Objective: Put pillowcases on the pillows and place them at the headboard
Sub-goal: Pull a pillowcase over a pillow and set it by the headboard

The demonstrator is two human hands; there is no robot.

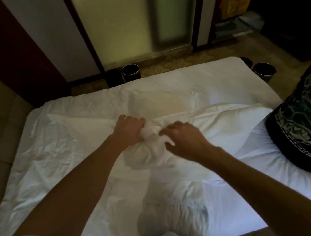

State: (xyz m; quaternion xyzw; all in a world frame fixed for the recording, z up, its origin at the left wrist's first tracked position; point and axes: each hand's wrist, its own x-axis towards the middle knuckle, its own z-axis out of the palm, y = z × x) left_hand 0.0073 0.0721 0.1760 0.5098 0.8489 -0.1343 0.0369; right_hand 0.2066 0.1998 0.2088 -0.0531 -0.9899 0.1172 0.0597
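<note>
The dark patterned cushion (303, 128) bears small white lettering (too blurred to read). Both arms reach forward over the bed (60, 165): the left hand (129, 130) fists bunched white pillowcase (150, 152) mid-bed, and the right hand (183, 140), fingers curled, presses on it.

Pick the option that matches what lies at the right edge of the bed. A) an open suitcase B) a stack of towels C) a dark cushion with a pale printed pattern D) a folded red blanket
C: a dark cushion with a pale geometric print rests on the white bedding at the right edge, beside where the left hand and right hand bunch white fabric.
</note>
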